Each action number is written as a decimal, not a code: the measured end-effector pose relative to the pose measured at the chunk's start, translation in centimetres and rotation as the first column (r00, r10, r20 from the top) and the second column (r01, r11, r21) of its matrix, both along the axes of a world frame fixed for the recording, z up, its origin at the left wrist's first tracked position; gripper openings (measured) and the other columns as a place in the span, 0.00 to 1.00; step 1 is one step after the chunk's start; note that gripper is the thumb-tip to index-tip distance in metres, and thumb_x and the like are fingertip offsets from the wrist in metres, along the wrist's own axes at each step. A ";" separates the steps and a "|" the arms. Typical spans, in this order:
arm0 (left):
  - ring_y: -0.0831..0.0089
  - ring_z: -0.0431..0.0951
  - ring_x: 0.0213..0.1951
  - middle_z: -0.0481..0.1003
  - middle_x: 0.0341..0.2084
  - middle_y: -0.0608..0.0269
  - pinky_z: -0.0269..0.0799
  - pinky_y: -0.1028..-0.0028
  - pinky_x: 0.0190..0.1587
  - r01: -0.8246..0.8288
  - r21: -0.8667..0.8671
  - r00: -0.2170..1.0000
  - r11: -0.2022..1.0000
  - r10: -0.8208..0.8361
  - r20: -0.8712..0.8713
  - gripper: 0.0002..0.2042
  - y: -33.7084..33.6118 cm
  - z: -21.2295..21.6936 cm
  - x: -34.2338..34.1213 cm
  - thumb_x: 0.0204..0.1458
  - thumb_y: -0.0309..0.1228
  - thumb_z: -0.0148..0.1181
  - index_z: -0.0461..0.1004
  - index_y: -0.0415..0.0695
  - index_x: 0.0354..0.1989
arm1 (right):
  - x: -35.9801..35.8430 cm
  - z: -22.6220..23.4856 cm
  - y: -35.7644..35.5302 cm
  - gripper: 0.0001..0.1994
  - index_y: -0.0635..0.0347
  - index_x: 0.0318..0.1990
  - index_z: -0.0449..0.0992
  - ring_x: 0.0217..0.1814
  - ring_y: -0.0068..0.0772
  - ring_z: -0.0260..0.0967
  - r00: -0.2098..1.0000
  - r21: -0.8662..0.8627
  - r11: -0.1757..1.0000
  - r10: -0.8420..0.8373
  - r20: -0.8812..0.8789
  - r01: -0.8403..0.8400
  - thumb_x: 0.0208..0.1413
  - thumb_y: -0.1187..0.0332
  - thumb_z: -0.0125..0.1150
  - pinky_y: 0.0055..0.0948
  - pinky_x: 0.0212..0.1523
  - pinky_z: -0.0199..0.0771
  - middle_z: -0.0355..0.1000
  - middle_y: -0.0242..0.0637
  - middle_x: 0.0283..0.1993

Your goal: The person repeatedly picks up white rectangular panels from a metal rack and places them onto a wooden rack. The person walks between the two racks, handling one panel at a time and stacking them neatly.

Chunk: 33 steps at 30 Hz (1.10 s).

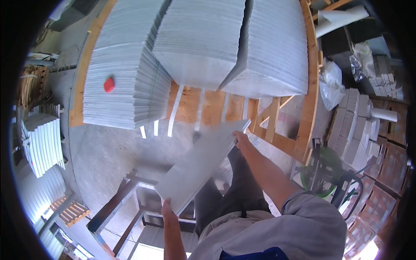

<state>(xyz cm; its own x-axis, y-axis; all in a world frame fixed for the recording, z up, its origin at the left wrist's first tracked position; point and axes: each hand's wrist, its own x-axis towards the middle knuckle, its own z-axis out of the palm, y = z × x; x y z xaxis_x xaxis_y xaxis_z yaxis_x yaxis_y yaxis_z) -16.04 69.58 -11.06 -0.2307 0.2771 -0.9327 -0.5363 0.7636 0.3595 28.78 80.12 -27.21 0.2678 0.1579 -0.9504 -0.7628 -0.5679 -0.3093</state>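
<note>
A long, flat, pale grey slab (197, 162) slants across the front of my body, its broad face turned up. My left hand (168, 209) grips the near lower corner, thumb on the top face. My right hand (241, 139) is closed on the far right end along its edge; the fingers underneath are hidden. Beyond the slab, tightly packed upright slabs of the same look stand in three stacks: a left one (121, 65), a middle one (197, 39) and a right one (275, 47). A small red block (108, 85) lies on top of the left stack.
A wooden crate frame (313, 99) surrounds the stacks, with diagonal braces at the right. A dark metal frame (115, 203) stands at the lower left. Green hose-like coils (318, 173) and boxes (346, 125) are at the right. More slabs (43, 138) stand far left.
</note>
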 end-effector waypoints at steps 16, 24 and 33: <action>0.54 0.69 0.48 0.65 0.49 0.46 0.66 0.59 0.51 0.021 -0.069 0.996 0.997 -0.027 -0.090 0.24 4.2 -1.6 11.2 0.52 0.30 0.45 0.53 0.32 0.56 | 1.4 -9.5 0.5 0.08 0.60 0.29 0.71 0.18 0.26 0.58 0.997 -0.025 0.997 0.071 0.041 -0.070 0.42 0.66 0.59 0.29 0.14 0.57 0.63 0.34 0.21; 0.55 0.68 0.49 0.65 0.48 0.47 0.67 0.54 0.49 -0.111 -0.165 0.994 0.980 0.109 -0.025 0.19 6.2 3.1 23.1 0.55 0.32 0.40 0.58 0.31 0.52 | -9.3 12.1 -7.3 0.14 0.69 0.30 0.74 0.26 0.36 0.70 0.899 0.175 0.888 0.394 0.191 -0.426 0.44 0.63 0.56 0.35 0.29 0.69 0.71 0.44 0.26; 0.52 0.65 0.52 0.61 0.53 0.47 0.64 0.54 0.51 0.274 -0.105 0.878 0.956 -0.205 0.432 0.29 4.8 5.0 24.6 0.55 0.49 0.39 0.53 0.38 0.57 | 0.0 15.2 -11.5 0.11 0.59 0.37 0.75 0.31 0.32 0.70 0.216 -0.052 0.408 0.583 0.783 -0.912 0.43 0.71 0.55 0.27 0.32 0.70 0.72 0.39 0.31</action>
